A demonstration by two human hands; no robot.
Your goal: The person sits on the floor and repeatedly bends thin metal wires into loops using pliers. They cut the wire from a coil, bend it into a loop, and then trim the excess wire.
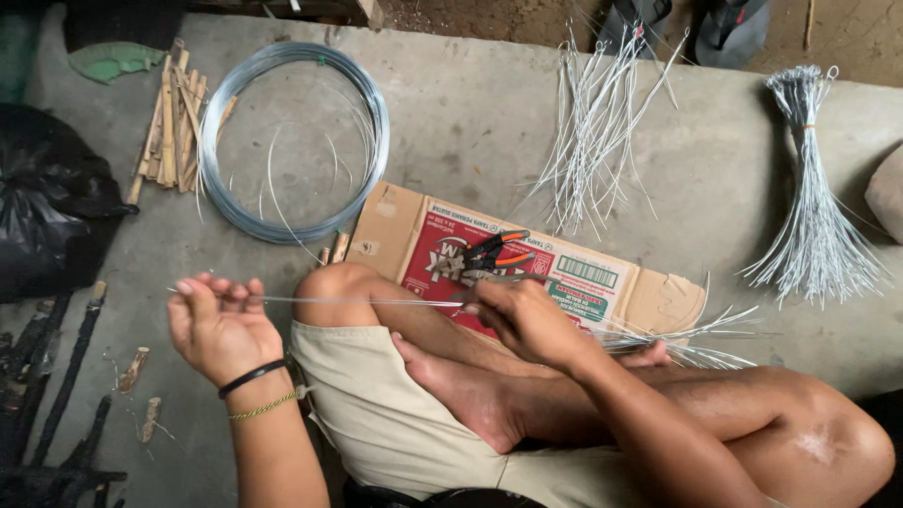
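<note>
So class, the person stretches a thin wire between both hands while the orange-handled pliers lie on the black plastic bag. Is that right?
Not quite. The head view shows the orange-handled pliers lying on the flattened cardboard box, not the black bag. The thin wire does run between the left hand and right hand.

Top left, a wire coil [293, 141] lies flat on the concrete floor [470, 122]; just beside it, a heap of wood sticks [174, 127]; above those, a green scrap [113, 60]; far left, a black bag [47, 202] sits slumped; below it, charred sticks [56, 395] run along the edge; two wood bits [134, 369] lie near them; centre, flattened cardboard [649, 292] spreads out, pliers [497, 254] with orange-and-black handles resting on it; behind, loose cut wires [593, 141] fan out; far right, a tied wire bundle [814, 188] splays downward; at the top, sandals [696, 23] on bare dirt.
</note>
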